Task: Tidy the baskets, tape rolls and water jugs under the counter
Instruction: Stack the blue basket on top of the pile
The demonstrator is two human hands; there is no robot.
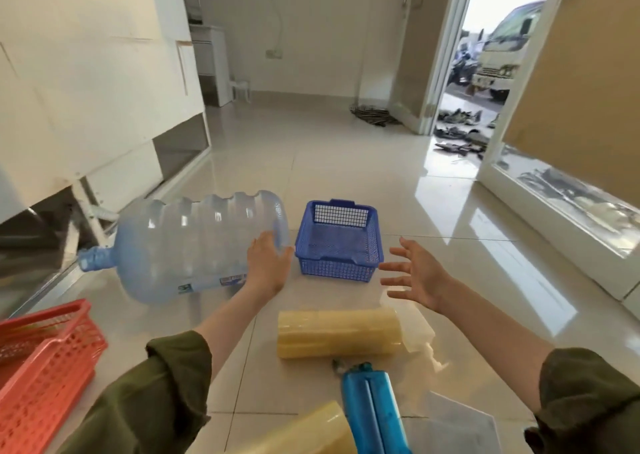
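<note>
A large clear blue water jug lies on its side, neck pointing left toward the gap under the white counter. My left hand presses flat against the jug's base, fingers together. An empty blue mesh basket stands on the floor just right of the jug. My right hand hovers beside the basket, fingers spread and holding nothing. A sleeve of yellowish tape rolls lies in front of the basket. Stacked red baskets sit at the lower left. Another tape sleeve shows at the bottom edge.
A blue tape dispenser lies near the bottom with clear plastic sheets beside it. Glossy tiled floor stretches ahead. An open doorway at the right leads outside, with shoes at its threshold. A floor mat lies by the far wall.
</note>
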